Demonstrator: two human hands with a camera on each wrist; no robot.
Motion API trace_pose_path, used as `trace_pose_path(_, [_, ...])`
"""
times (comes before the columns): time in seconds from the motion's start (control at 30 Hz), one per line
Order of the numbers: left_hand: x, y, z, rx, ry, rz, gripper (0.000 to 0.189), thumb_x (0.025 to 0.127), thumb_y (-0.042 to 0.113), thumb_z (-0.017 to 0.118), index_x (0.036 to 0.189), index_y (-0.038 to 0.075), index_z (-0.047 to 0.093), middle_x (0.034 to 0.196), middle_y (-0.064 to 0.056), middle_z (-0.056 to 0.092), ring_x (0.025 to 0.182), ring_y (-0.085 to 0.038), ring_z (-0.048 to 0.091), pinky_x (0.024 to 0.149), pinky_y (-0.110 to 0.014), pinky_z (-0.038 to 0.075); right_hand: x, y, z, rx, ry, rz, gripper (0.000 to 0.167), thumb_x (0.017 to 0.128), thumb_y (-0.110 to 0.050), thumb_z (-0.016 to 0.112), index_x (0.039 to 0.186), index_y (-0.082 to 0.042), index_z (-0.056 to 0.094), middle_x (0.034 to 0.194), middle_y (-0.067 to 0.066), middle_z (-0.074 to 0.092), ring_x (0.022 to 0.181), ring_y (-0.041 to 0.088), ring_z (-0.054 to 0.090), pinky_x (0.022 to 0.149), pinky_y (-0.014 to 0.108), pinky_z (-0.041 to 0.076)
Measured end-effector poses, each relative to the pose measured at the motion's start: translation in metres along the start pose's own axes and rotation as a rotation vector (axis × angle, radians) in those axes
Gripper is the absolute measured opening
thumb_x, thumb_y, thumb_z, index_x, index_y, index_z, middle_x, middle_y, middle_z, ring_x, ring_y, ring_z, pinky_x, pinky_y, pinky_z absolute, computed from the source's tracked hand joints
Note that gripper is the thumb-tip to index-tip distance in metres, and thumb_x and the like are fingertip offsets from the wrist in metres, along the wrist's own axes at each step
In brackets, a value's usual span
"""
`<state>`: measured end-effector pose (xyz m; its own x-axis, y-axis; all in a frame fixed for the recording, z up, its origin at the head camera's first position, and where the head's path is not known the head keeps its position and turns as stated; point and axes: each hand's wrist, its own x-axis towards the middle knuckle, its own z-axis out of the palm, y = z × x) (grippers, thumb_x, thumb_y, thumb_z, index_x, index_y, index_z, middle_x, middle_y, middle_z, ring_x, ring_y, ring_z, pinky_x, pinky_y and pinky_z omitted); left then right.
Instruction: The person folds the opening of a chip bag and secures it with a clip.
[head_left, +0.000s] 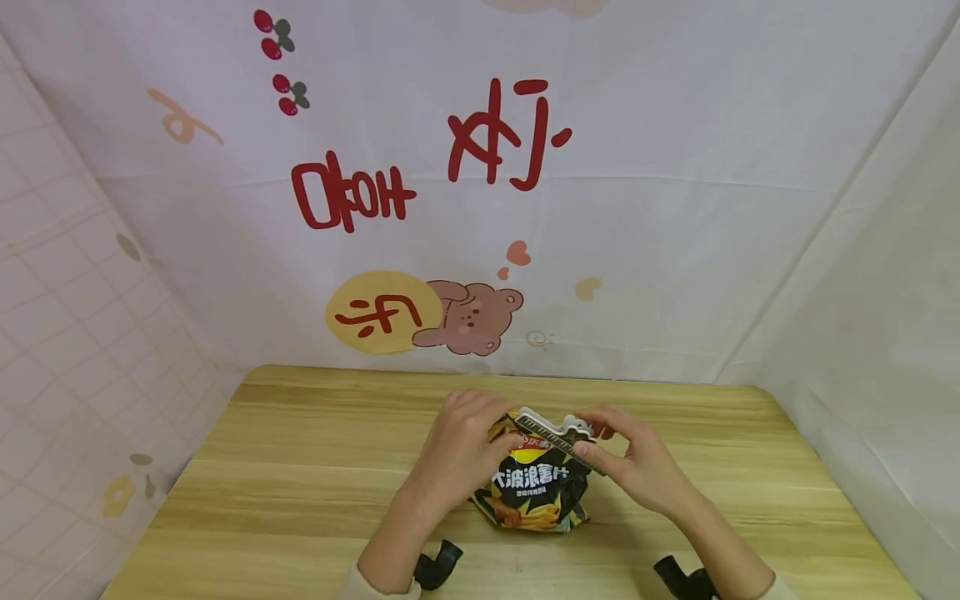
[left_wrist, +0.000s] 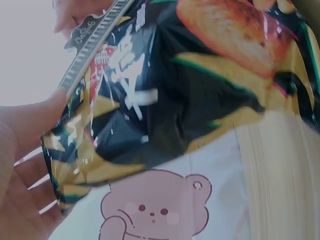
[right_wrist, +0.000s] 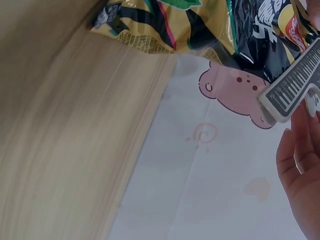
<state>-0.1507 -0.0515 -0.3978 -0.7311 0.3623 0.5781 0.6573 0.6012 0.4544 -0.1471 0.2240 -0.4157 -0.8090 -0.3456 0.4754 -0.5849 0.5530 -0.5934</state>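
A black and gold potato chip bag (head_left: 528, 492) stands on the wooden table, a bag clip (head_left: 551, 432) lying slantwise across its top. The clip is long and flat, with a striped bar, pale edges and a small figure-shaped part. My left hand (head_left: 468, 446) grips the bag's upper left corner; in the left wrist view the thumb is by the clip's end (left_wrist: 75, 75) and the fingers are behind the bag. With thumb and fingers, my right hand (head_left: 637, 458) pinches the clip's right part. The right wrist view shows the clip (right_wrist: 290, 82) extending past the bag's edge.
The wooden table (head_left: 300, 475) reaches back to a white cloth backdrop (head_left: 675, 208) printed with a bear, cherries and red characters. Cloth also hangs at both sides. Black curved pieces (head_left: 438, 567) show near both wrists.
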Motion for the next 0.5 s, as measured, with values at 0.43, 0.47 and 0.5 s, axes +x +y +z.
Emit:
trace_pose_path(0.43, [-0.011,-0.023,-0.031,0.085,0.068,0.01,0.074,0.092,0.036,0.082,0.153,0.007,0.052,0.162,-0.012,0.044,0.147,-0.034,0.044,0.121,-0.055,0.032,-0.009,0.015,-0.018,-0.041,0.01,0.096,0.061,0.094,-0.011,0.078,0.15,-0.014,0.056,0.144,0.009,0.062,0.127,0.031,0.059,0.1,0.055,0.048])
trace_pose_path(0.47, [-0.013,-0.025,-0.033,0.09,0.066,0.003,0.076,0.093,0.036,0.081,0.155,0.007,0.05,0.165,-0.012,0.04,0.149,-0.034,0.041,0.122,-0.055,0.03,-0.01,0.016,-0.019,-0.049,0.011,0.097,0.065,0.093,-0.012,0.078,0.153,-0.015,0.053,0.149,0.011,0.059,0.131,0.036,0.056,0.101,0.062,0.045])
trace_pose_path(0.5, [-0.015,-0.028,-0.036,0.097,0.062,-0.006,0.078,0.093,0.037,0.08,0.157,0.007,0.047,0.167,-0.011,0.037,0.151,-0.034,0.038,0.123,-0.054,0.028,-0.012,0.018,-0.021,-0.056,0.012,0.101,0.069,0.093,-0.013,0.078,0.156,-0.017,0.05,0.153,0.012,0.055,0.135,0.041,0.052,0.102,0.068,0.042])
